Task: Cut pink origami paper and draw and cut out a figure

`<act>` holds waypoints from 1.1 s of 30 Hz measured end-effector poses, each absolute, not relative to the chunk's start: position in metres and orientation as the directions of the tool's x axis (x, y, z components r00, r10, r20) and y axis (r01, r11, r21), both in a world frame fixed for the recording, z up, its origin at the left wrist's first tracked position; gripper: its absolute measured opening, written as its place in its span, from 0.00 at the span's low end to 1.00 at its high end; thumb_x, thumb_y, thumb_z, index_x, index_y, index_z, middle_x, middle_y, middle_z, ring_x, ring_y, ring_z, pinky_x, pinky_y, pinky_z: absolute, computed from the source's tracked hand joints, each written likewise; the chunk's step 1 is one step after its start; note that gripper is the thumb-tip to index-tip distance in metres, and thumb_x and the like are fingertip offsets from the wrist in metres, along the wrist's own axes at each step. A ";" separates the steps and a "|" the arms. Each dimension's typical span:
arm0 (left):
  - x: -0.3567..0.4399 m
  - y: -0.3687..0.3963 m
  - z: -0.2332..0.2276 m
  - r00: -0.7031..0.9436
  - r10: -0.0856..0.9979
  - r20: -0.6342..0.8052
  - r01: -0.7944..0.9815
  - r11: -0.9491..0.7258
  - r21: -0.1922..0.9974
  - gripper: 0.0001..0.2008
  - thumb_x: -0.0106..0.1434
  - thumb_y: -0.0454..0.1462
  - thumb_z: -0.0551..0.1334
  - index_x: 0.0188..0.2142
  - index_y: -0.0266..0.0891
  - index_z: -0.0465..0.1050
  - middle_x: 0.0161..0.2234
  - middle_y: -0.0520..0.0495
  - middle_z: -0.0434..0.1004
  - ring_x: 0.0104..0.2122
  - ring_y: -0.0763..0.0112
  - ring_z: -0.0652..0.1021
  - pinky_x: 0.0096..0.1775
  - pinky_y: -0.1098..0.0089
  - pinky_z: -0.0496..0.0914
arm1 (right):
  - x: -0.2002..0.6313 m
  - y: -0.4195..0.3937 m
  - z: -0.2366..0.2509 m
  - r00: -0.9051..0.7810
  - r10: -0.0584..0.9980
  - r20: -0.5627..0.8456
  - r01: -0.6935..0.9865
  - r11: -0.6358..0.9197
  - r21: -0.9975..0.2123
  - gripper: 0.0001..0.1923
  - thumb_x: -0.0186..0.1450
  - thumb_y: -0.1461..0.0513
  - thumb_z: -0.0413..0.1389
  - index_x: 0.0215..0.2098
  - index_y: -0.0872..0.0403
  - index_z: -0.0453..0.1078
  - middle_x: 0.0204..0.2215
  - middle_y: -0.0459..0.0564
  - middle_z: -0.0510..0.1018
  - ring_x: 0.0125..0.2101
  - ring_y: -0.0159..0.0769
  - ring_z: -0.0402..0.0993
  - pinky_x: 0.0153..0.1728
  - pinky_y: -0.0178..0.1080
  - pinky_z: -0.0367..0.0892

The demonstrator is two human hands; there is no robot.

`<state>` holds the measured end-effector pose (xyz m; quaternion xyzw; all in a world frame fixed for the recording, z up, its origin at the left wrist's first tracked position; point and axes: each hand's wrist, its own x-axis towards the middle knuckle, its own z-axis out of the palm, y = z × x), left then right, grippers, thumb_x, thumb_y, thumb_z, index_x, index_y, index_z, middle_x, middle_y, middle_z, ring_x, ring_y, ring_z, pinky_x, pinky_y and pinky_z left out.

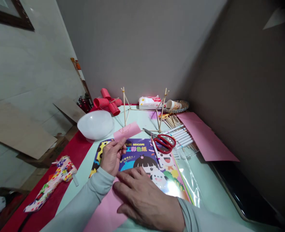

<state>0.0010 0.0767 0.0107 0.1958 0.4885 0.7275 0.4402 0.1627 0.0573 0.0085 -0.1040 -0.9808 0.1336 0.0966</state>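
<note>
My left hand (113, 154) pinches a small pink paper piece (130, 130) between thumb and fingers. Faint drawn lines show on that piece, which is raised above the table. Stretched out and palm down, my right hand (146, 198) lies on a larger pink paper sheet (106, 209) and the lower edge of a colourful origami paper pack (132, 161). Red-handled scissors (165, 143) rest partly on the pack, blades toward the left. Beside them a white marker (157, 153) lies across the pack.
Behind stands a wooden stick frame (125, 109). A translucent white bowl (95, 125) and red paper rolls (108, 101) are at left, with a patterned glue gun (53, 182) nearer me. Several markers (183, 138), pink sheets (205, 138) and a dark flat device (244, 193) lie at right.
</note>
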 end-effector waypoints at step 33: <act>0.019 0.018 0.010 -0.377 0.855 -0.356 -0.578 0.083 0.812 0.23 0.42 0.40 0.78 0.36 0.31 0.81 0.41 0.37 0.84 0.47 0.53 0.81 0.57 0.60 0.72 | 0.205 0.160 0.017 -0.625 0.769 0.138 0.781 0.616 0.103 0.12 0.71 0.65 0.48 0.49 0.60 0.68 0.44 0.62 0.76 0.46 0.49 0.69 0.46 0.45 0.60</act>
